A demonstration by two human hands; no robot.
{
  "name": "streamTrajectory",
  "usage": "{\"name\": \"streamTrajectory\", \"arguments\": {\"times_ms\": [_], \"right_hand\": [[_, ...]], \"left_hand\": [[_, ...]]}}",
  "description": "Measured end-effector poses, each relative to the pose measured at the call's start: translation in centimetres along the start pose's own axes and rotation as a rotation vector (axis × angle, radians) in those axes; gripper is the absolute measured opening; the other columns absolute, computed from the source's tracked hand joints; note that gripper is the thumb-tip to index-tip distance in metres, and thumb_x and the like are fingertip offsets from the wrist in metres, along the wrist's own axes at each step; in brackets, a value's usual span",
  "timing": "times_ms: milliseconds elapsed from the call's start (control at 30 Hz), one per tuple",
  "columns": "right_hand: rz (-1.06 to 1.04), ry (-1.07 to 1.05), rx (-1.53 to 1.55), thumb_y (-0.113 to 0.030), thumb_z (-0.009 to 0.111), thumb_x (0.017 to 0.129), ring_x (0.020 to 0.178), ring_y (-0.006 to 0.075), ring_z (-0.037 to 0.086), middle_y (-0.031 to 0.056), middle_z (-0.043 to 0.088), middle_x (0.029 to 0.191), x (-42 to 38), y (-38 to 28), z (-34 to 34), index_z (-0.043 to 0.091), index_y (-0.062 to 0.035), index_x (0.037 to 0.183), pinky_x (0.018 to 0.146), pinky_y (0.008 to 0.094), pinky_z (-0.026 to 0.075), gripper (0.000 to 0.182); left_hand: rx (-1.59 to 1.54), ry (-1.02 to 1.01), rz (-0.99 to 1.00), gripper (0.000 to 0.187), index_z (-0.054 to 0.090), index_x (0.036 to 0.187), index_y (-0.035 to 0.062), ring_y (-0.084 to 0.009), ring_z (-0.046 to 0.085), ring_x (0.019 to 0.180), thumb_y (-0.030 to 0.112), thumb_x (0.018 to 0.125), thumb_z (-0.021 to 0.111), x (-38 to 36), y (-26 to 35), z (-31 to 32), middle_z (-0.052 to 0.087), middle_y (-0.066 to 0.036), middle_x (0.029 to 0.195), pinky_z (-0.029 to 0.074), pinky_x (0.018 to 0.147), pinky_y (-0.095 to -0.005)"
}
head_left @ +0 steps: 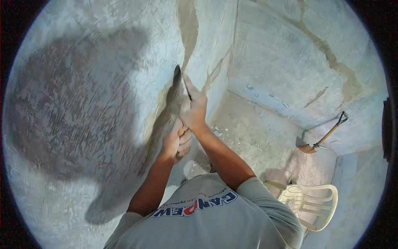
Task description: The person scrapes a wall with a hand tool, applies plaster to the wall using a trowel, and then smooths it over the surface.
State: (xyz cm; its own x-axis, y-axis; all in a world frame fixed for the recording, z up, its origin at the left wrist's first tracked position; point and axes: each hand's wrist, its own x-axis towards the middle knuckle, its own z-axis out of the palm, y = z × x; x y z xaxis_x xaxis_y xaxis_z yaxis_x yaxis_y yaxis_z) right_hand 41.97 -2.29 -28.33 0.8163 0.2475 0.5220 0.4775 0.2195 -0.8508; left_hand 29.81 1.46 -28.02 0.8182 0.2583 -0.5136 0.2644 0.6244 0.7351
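My right hand [196, 108] is up against the plastered wall [161, 54], its index finger stretched along a dark pointed blade [177, 72], which looks like a trowel's. Most of this tool is hidden by the hands and shadow. Just below, my left hand [177, 141] has its fingers curled in, close to the heel of my right hand. What those fingers wrap around is hidden. Both hands look dusty. A long brown patched strip [188, 29] runs down the wall to the blade, and a darker band carries on below it.
Beyond a corner stands a second wall [273, 54] with a brown branching patch [331, 58]. A shovel [327, 135] leans there, blade down. A cream plastic chair [319, 205] is at lower right. Crumbs of debris [217, 132] lie on the floor [257, 124].
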Motion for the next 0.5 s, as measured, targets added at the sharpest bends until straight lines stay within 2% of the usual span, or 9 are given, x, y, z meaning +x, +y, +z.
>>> {"name": "streamTrajectory", "arguments": {"times_ms": [100, 133, 200, 267, 333, 367, 400, 467, 500], "right_hand": [[-0.196, 0.059, -0.03, 0.004, 0.042, 0.079, 0.114, 0.0296, 0.063, 0.0287, 0.063, 0.119, -2.3, 0.7, 1.2, 0.053, 0.0058, 0.132, 0.096, 0.0301, 0.045, 0.054], [-0.192, 0.081, -0.04, 0.005, 0.042, 0.079, 0.114, 0.03, 0.063, 0.0287, 0.063, 0.12, -1.7, 0.8, 1.4, 0.053, 0.0059, 0.132, 0.097, 0.0304, 0.045, 0.054], [-0.146, 0.105, -0.055, 0.006, 0.041, 0.079, 0.115, 0.0309, 0.062, 0.0288, 0.062, 0.121, -1.1, 0.8, 1.7, 0.053, 0.0061, 0.132, 0.098, 0.031, 0.044, 0.054], [0.095, -0.008, 0.071, 0.006, 0.042, 0.08, 0.116, 0.0323, 0.061, 0.0282, 0.06, 0.125, -1.1, 0.0, 0.6, 0.052, 0.0044, 0.134, 0.099, 0.0319, 0.044, 0.055], [0.014, -0.013, 0.054, 0.007, 0.044, 0.079, 0.116, 0.0319, 0.062, 0.0267, 0.059, 0.127, -1.4, 0.4, 0.2, 0.049, 0.0002, 0.138, 0.098, 0.0313, 0.044, 0.06], [-0.129, 0.018, -0.016, 0.008, 0.044, 0.078, 0.116, 0.0319, 0.061, 0.0261, 0.059, 0.127, -2.0, 0.6, 0.5, 0.049, 0.0011, 0.137, 0.099, 0.0317, 0.044, 0.06], [-0.177, 0.015, -0.022, 0.01, 0.043, 0.077, 0.117, 0.0332, 0.061, 0.0258, 0.059, 0.128, -2.7, 0.5, 0.6, 0.049, 0.0017, 0.137, 0.099, 0.0314, 0.044, 0.061], [-0.196, 0.015, -0.036, 0.011, 0.041, 0.077, 0.119, 0.033, 0.059, 0.026, 0.056, 0.132, -2.4, 0.6, 0.9, 0.046, 0.0015, 0.14, 0.1, 0.0313, 0.043, 0.063], [-0.148, 0.02, -0.025, 0.011, 0.04, 0.077, 0.12, 0.0334, 0.059, 0.0261, 0.055, 0.133, -1.9, 0.8, 0.8, 0.046, 0.0012, 0.14, 0.101, 0.0314, 0.043, 0.064]], "left_hand": [[0.03, 0.047, -0.005, 0.044, 0.047, 0.08, 0.0186, -0.0076, 0.023, 0.032, 0.06, 0.096, 0.045, -2.1, -1.1, -0.9, 0.031, 0.008, 0.049, 0.018, 0.03, -0.0245], [0.028, 0.052, -0.002, 0.044, 0.047, 0.08, 0.0187, -0.0076, 0.023, 0.032, 0.06, 0.096, 0.045, -1.4, -0.7, -1.1, 0.031, 0.007, 0.049, 0.018, 0.03, -0.0245], [0.011, 0.094, -0.019, 0.044, 0.047, 0.08, 0.0188, -0.0076, 0.023, 0.031, 0.059, 0.097, 0.044, -0.2, -0.6, -2.0, 0.031, 0.007, 0.049, 0.018, 0.03, -0.0244], [0.023, 0.028, -0.006, 0.043, 0.047, 0.079, 0.0195, -0.0077, 0.025, 0.031, 0.058, 0.098, 0.043, 0.1, -0.3, -1.4, 0.032, 0.007, 0.049, 0.019, 0.03, -0.0246], [0.036, 0.012, -0.004, 0.042, 0.048, 0.08, 0.0198, -0.0079, 0.025, 0.031, 0.058, 0.098, 0.042, -0.7, -0.4, -0.4, 0.032, 0.007, 0.049, 0.019, 0.029, -0.0246], [-0.058, 0.015, -0.09, 0.043, 0.049, 0.081, 0.0198, -0.0083, 0.026, 0.03, 0.057, 0.099, 0.04, -0.9, -1.7, -1.7, 0.032, 0.006, 0.048, 0.019, 0.029, -0.0245], [-0.034, 0.038, -0.052, 0.042, 0.048, 0.081, 0.0197, -0.0083, 0.026, 0.03, 0.057, 0.1, 0.039, -0.6, -2.3, -2.4, 0.032, 0.006, 0.048, 0.019, 0.029, -0.0245], [0.01, 0.101, 0.014, 0.042, 0.048, 0.081, 0.0197, -0.0082, 0.025, 0.03, 0.056, 0.1, 0.038, -1.9, -1.8, -1.2, 0.031, 0.007, 0.048, 0.019, 0.029, -0.0243], [0.112, 0.09, -0.017, 0.043, 0.047, 0.08, 0.0197, -0.0078, 0.024, 0.03, 0.057, 0.1, 0.039, -1.2, -1.4, -1.5, 0.031, 0.007, 0.048, 0.018, 0.029, -0.0243]]}}
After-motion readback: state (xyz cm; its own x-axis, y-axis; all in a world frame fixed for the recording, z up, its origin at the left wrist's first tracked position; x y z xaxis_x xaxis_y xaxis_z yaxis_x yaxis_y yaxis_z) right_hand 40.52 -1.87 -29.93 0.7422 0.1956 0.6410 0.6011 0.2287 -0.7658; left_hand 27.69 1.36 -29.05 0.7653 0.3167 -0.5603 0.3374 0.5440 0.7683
